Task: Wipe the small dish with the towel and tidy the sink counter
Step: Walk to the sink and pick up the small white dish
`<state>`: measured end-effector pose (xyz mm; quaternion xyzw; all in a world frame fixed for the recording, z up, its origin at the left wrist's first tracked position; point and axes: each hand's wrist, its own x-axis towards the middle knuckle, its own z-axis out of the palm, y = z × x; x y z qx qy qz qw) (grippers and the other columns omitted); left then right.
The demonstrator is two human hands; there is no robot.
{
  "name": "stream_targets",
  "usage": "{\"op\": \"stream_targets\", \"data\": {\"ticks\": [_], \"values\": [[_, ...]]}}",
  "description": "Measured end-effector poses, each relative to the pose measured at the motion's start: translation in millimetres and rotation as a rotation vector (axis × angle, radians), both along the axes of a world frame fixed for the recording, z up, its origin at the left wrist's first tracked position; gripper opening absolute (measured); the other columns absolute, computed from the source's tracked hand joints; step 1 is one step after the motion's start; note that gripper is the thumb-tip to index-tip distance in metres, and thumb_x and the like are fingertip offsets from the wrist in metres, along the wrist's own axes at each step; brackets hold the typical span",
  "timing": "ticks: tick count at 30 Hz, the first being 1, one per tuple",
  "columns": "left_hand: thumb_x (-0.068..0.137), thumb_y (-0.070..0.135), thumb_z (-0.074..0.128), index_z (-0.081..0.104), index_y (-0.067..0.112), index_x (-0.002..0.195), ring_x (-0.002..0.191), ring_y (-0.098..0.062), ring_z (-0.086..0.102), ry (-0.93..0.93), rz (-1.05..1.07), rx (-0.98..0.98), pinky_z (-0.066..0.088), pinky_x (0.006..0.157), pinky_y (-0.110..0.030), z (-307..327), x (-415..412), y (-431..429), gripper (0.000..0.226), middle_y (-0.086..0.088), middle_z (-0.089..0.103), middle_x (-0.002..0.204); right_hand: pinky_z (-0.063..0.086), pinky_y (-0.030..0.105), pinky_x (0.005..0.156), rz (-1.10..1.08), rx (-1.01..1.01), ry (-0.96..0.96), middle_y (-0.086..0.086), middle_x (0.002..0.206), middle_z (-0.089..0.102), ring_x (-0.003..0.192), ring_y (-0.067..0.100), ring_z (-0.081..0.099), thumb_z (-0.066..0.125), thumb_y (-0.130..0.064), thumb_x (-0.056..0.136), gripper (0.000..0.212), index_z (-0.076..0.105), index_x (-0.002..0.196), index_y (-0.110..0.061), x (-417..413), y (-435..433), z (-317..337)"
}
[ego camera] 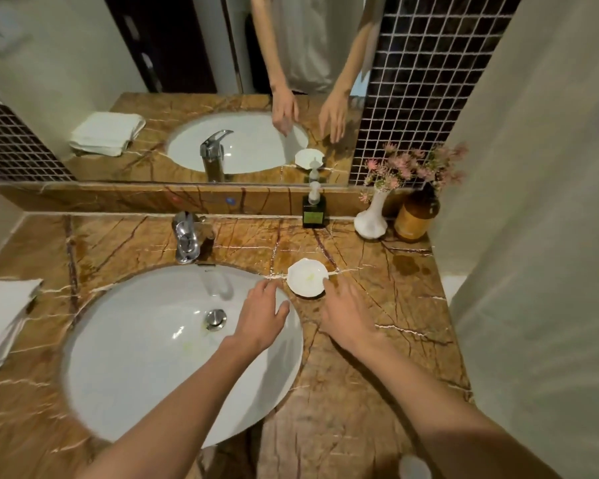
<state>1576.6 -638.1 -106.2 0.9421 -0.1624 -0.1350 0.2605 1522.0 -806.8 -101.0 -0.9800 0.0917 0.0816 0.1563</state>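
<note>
Both hands, left hand (pixel 262 314) and right hand (pixel 346 314), hover spread and empty, the small dish (pixel 307 277) just beyond their fingertips, the towel (pixel 1 319) far left.

Soap bottle (pixel 313 212), flower vase (pixel 371 219), amber jar (pixel 416 216)

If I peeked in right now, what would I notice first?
Probably the two bare hands reaching out in the middle: the left hand over the edge of the big white sink, the right hand on the brown marble counter. Just past their fingertips sits a small white dish with a faint greenish smear. Pink flowers in a white vase brighten the back right corner.
</note>
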Motion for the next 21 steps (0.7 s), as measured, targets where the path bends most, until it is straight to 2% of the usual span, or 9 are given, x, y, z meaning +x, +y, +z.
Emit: {"op": "stream_targets", "data": {"ticks": [3, 6, 8, 10, 12, 15, 18, 21], "values": [[0.092, 0.026, 0.051, 0.044, 0.008, 0.129, 0.107, -0.029, 0.053, 0.111, 0.096, -0.066, 0.042, 0.087, -0.034, -8.3, 10.7, -12.6, 0.042, -0.013, 0.052, 0.121, 0.034, 0.043, 0.108, -0.017, 0.042, 0.03, 0.019, 0.149, 0.031, 0.135, 0.034, 0.032, 0.052, -0.018, 0.092, 0.061, 0.028, 0.147, -0.014, 22.2, -11.6, -5.5], [0.09, 0.02, 0.055, 0.056, 0.009, 0.106, 0.091, -0.029, 0.058, 0.17, 0.135, -0.12, 0.037, 0.07, -0.028, -17.4, 21.9, -27.8, 0.02, -0.01, 0.062, 0.097, 0.04, 0.044, 0.101, -0.051, 0.089, 0.047, 0.016, 0.142, 0.039, 0.129, 0.033, 0.038, 0.048, -0.016, 0.094, 0.055, 0.03, 0.146, -0.02, 47.3, -21.4, -12.0], [0.089, 0.017, 0.055, 0.052, 0.011, 0.087, 0.084, -0.031, 0.058, 0.202, 0.151, -0.118, 0.036, 0.065, -0.029, -23.9, 27.2, -36.7, 0.006, -0.012, 0.061, 0.088, 0.043, 0.044, 0.096, -0.051, 0.104, 0.069, 0.016, 0.136, 0.043, 0.124, 0.034, 0.043, 0.046, -0.014, 0.096, 0.052, 0.033, 0.145, -0.021, 62.8, -28.2, -18.1], [0.09, 0.015, 0.053, 0.047, 0.012, 0.079, 0.077, -0.03, 0.055, 0.204, 0.183, -0.107, 0.035, 0.063, -0.03, -31.5, 29.5, -43.6, 0.013, -0.015, 0.06, 0.085, 0.045, 0.042, 0.093, -0.018, 0.112, 0.084, 0.017, 0.131, 0.048, 0.118, 0.035, 0.048, 0.043, -0.01, 0.096, 0.046, 0.04, 0.141, -0.017, 76.0, -35.8, -25.1], [0.09, 0.014, 0.052, 0.047, 0.009, 0.078, 0.074, -0.028, 0.052, 0.188, 0.236, -0.106, 0.034, 0.062, -0.031, -36.8, 29.5, -49.1, 0.014, -0.015, 0.059, 0.083, 0.048, 0.042, 0.089, 0.042, 0.119, 0.097, 0.018, 0.123, 0.055, 0.11, 0.036, 0.054, 0.041, -0.005, 0.095, 0.04, 0.049, 0.133, -0.014, 86.5, -43.0, -30.4], [0.09, 0.012, 0.052, 0.055, 0.005, 0.093, 0.076, -0.027, 0.056, 0.185, 0.394, -0.195, 0.041, 0.065, -0.032, -41.5, 27.8, -53.6, 0.008, -0.012, 0.061, 0.085, 0.051, 0.043, 0.082, 0.104, 0.111, 0.114, 0.018, 0.116, 0.06, 0.103, 0.037, 0.058, 0.038, -0.002, 0.095, 0.039, 0.051, 0.13, -0.012, 95.7, -48.7, -35.6], [0.089, 0.01, 0.051, 0.054, 0.005, 0.101, 0.08, -0.032, 0.064, 0.231, 0.527, -0.312, 0.053, 0.073, -0.043, -43.7, 26.8, -55.6, 0.014, -0.013, 0.065, 0.086, 0.047, 0.039, 0.072, 0.109, 0.112, 0.128, 0.019, 0.111, 0.061, 0.096, 0.038, 0.059, 0.035, -0.003, 0.096, 0.037, 0.05, 0.13, -0.011, 98.1, -49.0, -39.1], [0.086, 0.005, 0.051, 0.059, 0.001, 0.1, 0.079, -0.033, 0.066, 0.248, 0.549, -0.336, 0.055, 0.075, -0.048, -43.6, 30.4, -56.3, 0.017, -0.015, 0.066, 0.082, 0.045, 0.037, 0.068, 0.083, 0.147, 0.131, 0.02, 0.103, 0.064, 0.091, 0.037, 0.059, 0.035, -0.006, 0.098, 0.029, 0.058, 0.115, -0.005, 96.2, -48.4, -39.1]]}}
